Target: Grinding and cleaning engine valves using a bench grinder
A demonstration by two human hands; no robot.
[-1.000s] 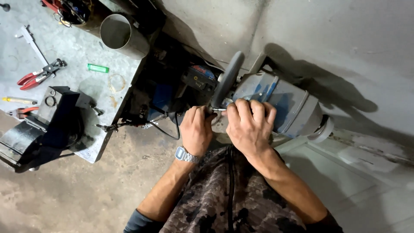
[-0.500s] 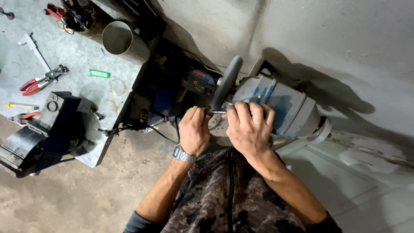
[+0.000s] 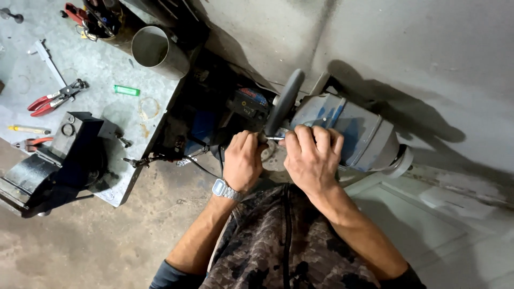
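Both hands grip small work at the front of a blue-grey machine (image 3: 348, 136). Right hand (image 3: 310, 160): fingers curled shut over a thin metal pin (image 3: 276, 138), whose bright end pokes out to the left of the knuckles. Left hand (image 3: 243, 160): closed at the base of a dark rubber-edged disc (image 3: 284, 104), just where the pin meets it; what the fingertips pinch is hidden. Wristwatch (image 3: 225, 189) on the left wrist.

Machine lies on its side against the grey wall, disc standing on edge at its near end. Camouflage-patterned cloth covers the person's lap below the hands.

Grey table (image 3: 101, 69) to the left, well apart from the hands. Black bench vise (image 3: 59, 163) sits at its near edge. Open metal cylinder (image 3: 158, 52) lies tilted at the table's far corner, mouth toward the camera; inside shows only bare metal. Beside it a dark cup (image 3: 101, 18) holds a bunch of tools or pens, too small to sort.

Loose on the table: red-handled pliers (image 3: 51, 100), a second red-handled tool (image 3: 32, 143) near the vise, a yellow pencil-like stick (image 3: 28, 129), a small green lighter-shaped piece (image 3: 127, 90).
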